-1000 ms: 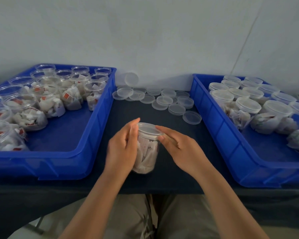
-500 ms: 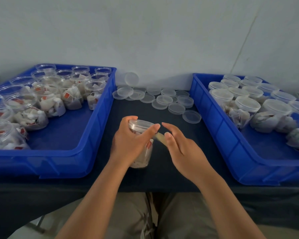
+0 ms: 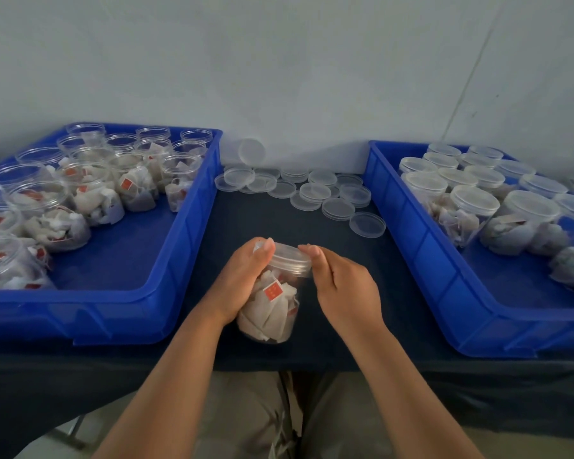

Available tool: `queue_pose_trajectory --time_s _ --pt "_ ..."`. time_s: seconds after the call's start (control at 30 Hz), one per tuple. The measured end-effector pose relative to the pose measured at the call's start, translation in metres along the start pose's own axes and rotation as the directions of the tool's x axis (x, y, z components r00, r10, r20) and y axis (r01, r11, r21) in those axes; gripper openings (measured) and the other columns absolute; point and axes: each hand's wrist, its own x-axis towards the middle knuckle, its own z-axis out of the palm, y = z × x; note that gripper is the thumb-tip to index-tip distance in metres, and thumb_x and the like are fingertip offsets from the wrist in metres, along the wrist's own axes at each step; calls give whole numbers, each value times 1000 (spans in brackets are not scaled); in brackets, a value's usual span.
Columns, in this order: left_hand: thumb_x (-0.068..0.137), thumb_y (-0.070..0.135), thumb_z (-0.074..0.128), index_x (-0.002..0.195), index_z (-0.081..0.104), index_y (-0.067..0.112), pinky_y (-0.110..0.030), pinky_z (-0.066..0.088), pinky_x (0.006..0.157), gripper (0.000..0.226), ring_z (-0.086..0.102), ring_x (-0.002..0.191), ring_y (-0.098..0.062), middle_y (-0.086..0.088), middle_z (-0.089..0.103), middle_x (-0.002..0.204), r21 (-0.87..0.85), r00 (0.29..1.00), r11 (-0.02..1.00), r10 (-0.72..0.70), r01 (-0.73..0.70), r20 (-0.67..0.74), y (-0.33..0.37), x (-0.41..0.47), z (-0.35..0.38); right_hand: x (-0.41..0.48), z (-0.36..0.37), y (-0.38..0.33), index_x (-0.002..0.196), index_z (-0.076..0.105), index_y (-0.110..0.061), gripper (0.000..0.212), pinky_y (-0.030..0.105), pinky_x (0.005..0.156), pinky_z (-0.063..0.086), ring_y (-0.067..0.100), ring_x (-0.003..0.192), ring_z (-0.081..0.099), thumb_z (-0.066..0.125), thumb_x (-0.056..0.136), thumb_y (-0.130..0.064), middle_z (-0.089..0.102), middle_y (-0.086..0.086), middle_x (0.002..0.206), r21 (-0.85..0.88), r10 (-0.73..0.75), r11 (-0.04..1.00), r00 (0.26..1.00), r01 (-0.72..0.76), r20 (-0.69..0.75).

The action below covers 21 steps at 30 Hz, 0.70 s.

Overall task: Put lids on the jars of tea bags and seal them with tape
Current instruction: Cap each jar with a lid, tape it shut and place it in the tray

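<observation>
Pale wall (image 3: 279, 61) backs a bench (image 3: 265, 220) under dark cloth, and the work sits at its near middle. The left hand (image 3: 242, 283) wraps the upper body of the jar (image 3: 280, 329), fingers curled round its far side, and tips it a little off upright. The right hand (image 3: 342, 286) meets the lid (image 3: 290, 258) at its right edge, thumb on the rim and fingers curled below it, pinching there. Whether tape is under those fingers I cannot tell. The jar looks like thin clear plastic: light, smooth and likely slippery, with walls that would give under a hard squeeze. The tea bags (image 3: 272, 313) inside are soft and add little weight. The firmer hold is probably high up, at the ribbed neck under the lid, where the wall is stiffest. The lid is shallow and should be pressed evenly round its rim. To the left, open jars (image 3: 80, 193) crowd the left bin (image 3: 193, 233). Loose lids (image 3: 312, 192) lie behind at the wall. To the right, lidded jars (image 3: 474, 200) stand in the right bin (image 3: 408, 233).
</observation>
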Motion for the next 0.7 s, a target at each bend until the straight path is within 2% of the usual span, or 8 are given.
queue_pose_trajectory --time_s 0.13,0.23,0.3,0.37,0.43,0.53,0.63,0.7 --pt "101 68 43 108 70 27 -25 50 79 50 70 89 2 10 74 94 196 994 981 16 6 -107 -1 6 3 -3 4 -7 129 68 -38 79 12 58 35 -12 72 55 6 97 -76 63 -26 89 -44 40 998 993 -45 -107" --pt "95 74 37 130 54 46 -10 42 71 48 56 94 26 30 60 99 289 958 957 90 -8 -271 7 1 12 0 3 -9 109 68 -40 62 15 53 32 -6 63 54 13 104 -68 57 -22 72 -149 62 986 992 -79 -114" --pt "89 88 23 137 43 54 -11 39 69 63 55 94 25 31 56 101 343 955 939 110 -8 -276 11 -4 25 4 3 -9 102 64 -40 57 19 51 33 -2 60 54 13 106 -64 54 -16 67 -217 77 971 992 -97 -101" --pt "74 104 21 142 33 52 -18 40 66 86 62 90 8 26 55 103 324 949 944 46 60 -312 12 -10 40 4 4 -10 97 61 -37 52 21 49 32 -1 56 50 14 105 -57 50 -14 65 -308 72 946 992 -101 -104" --pt "57 113 31 137 32 51 -20 42 62 101 60 87 3 25 54 101 347 928 932 35 103 -371 11 -11 47 2 3 -11 101 62 -34 49 20 49 31 -2 56 48 17 104 -54 48 -15 65 -313 54 946 994 -83 -99" --pt "49 114 36 130 40 51 -17 42 60 102 65 81 5 23 59 96 342 935 934 25 105 -354 9 -6 40 -1 -5 -9 115 62 -41 58 16 56 35 -7 68 55 9 107 -63 55 -22 75 -142 3 990 997 -13 -76" --pt "48 113 36 118 44 55 -14 40 62 91 49 89 32 25 58 96 335 945 938 28 89 -327 8 1 32 3 -18 -1 136 57 -42 57 11 63 34 -11 76 53 11 109 -61 53 -25 85 -166 -107 981 994 105 -2" --pt "47 113 39 110 48 57 -15 42 63 85 47 89 34 26 59 96 325 950 942 16 90 -311 9 4 30 7 -26 7 142 52 -45 56 11 65 34 -11 79 52 12 108 -64 56 -28 96 -200 -135 969 989 145 61"
